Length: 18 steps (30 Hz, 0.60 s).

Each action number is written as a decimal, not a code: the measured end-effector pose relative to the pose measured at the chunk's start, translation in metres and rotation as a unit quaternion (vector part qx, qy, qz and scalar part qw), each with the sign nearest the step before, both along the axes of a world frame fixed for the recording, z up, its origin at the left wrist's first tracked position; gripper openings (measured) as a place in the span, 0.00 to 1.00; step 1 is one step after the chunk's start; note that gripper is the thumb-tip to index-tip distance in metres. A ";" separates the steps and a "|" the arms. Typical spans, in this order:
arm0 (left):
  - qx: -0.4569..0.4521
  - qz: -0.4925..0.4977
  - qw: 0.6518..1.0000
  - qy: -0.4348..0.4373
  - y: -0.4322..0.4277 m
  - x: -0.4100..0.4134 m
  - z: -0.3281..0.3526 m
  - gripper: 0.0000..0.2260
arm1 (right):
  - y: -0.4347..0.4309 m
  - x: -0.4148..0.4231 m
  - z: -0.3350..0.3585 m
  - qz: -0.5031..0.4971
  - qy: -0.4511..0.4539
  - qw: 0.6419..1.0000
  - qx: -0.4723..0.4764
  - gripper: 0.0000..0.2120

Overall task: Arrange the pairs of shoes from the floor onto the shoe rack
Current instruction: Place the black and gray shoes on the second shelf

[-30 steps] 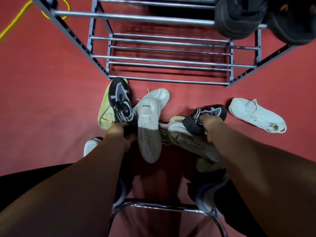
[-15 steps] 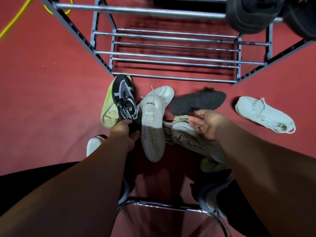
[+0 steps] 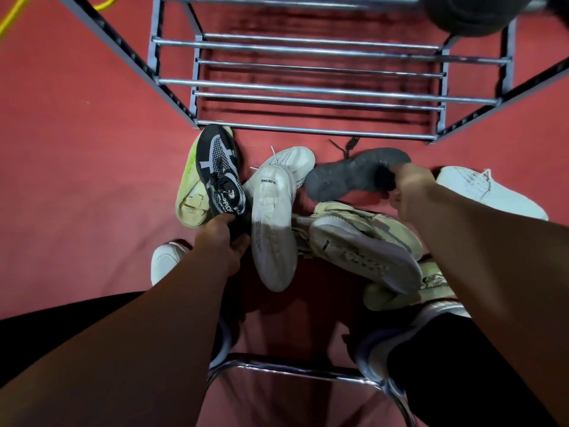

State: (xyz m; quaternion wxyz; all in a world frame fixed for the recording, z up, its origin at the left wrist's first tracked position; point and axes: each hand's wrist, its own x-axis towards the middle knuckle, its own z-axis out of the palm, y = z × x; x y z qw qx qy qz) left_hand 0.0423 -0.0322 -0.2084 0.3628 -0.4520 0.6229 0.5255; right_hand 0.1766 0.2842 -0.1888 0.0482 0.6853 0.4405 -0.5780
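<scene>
My left hand (image 3: 223,238) grips the heel of a black-and-white patterned sneaker (image 3: 220,174) that points toward the shoe rack (image 3: 308,87). My right hand (image 3: 409,189) holds the heel of its mate (image 3: 351,174), which is turned sole-up with dark laces hanging toward the rack. Between my hands lies a pile of shoes: a white sneaker sole-up (image 3: 272,229), another white one (image 3: 289,158) behind it, and beige sneakers (image 3: 363,245) on their sides. A lime-soled shoe (image 3: 191,186) lies under the left black sneaker.
A lone white sneaker (image 3: 489,192) lies on the red floor at the right. Dark shoes (image 3: 468,13) sit on an upper rack tier at top right. A yellow cable (image 3: 18,16) runs at top left. A chrome chair frame (image 3: 295,369) and my own feet are below.
My right hand let the second black sneaker flip sole-up, then took hold of its heel again and lifted it slightly to the right. The left hand kept its grip.
</scene>
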 end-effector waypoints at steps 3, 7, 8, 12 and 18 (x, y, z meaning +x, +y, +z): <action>0.001 0.004 1.000 0.004 -0.002 0.000 -0.003 0.10 | 0.006 -0.009 -0.012 -0.042 0.007 0.999 -0.006 0.22; 0.002 0.006 1.000 0.000 -0.004 -0.002 -0.001 0.12 | 0.013 -0.018 -0.024 0.021 -0.111 0.991 0.075 0.30; -0.001 0.009 1.000 0.001 -0.005 -0.003 -0.002 0.13 | 0.017 -0.016 -0.033 0.029 -0.117 0.986 0.116 0.36; 0.002 0.012 1.000 -0.001 -0.004 -0.003 -0.001 0.13 | 0.030 -0.007 -0.065 0.162 -0.114 0.977 0.078 0.63; 0.011 0.006 1.000 -0.001 0.001 -0.004 0.007 0.13 | 0.020 -0.012 -0.031 0.280 -0.240 0.927 0.064 0.58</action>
